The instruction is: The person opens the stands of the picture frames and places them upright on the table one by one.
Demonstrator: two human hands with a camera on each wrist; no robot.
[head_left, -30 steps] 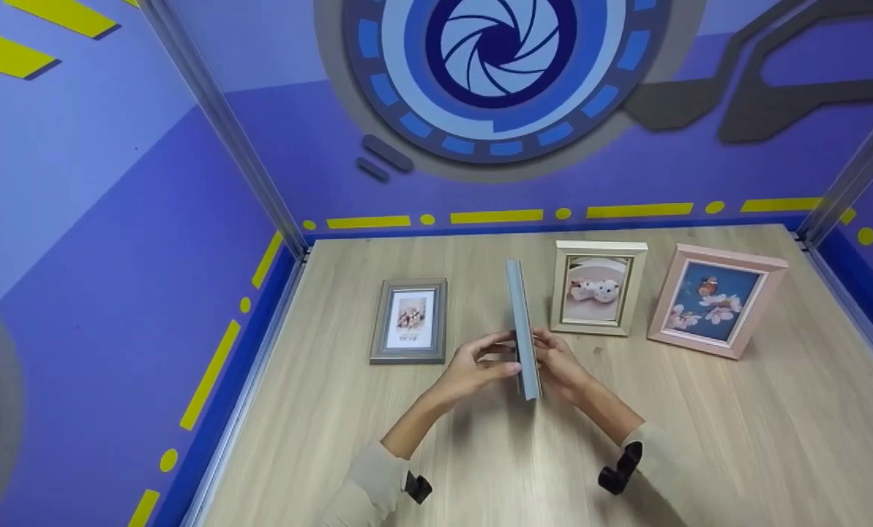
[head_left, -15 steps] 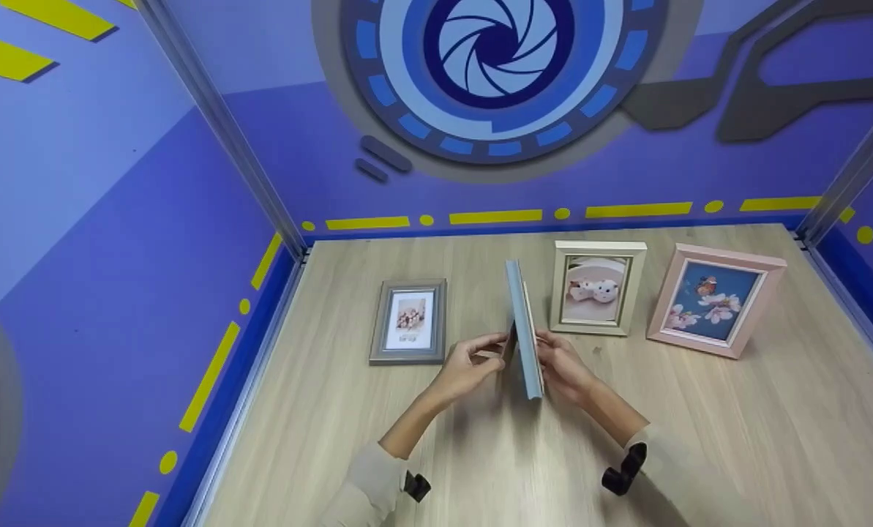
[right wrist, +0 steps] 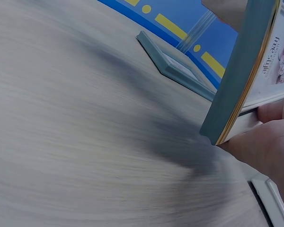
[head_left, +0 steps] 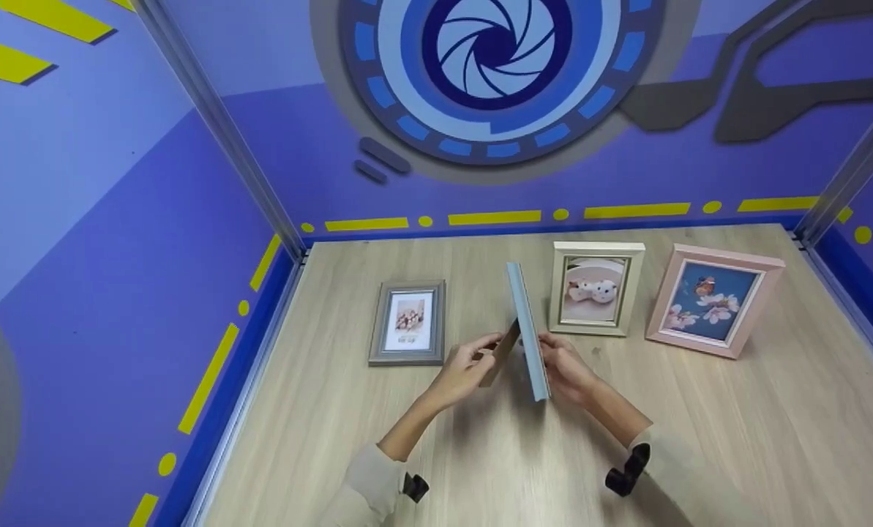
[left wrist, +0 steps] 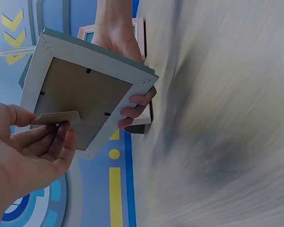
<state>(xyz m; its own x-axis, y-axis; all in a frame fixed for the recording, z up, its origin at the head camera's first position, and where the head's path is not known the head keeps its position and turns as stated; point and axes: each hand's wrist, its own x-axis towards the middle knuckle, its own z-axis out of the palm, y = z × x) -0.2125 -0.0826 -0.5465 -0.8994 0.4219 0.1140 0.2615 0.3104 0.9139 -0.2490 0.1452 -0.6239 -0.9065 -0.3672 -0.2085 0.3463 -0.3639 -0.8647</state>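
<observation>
A light blue picture frame is held edge-on above the table, between both hands. My right hand grips it by the side, with fingertips wrapped onto the back border in the left wrist view. My left hand pinches the brown stand leg, which angles out from the frame's back. Small black clips show around the brown backing board in the left wrist view. The right wrist view catches the front, where a printed picture with lettering sits inside the border; the rest of that side is cut off.
A grey picture frame lies face up on the table, left of the hands. To the right stand a cream frame and a pink frame, both facing forward. Printed blue-purple walls enclose the back and sides.
My left hand has swung the stand leg out from the frame's back, toward the left. The frame's near end has shifted slightly right, with the right hand still gripping it.
</observation>
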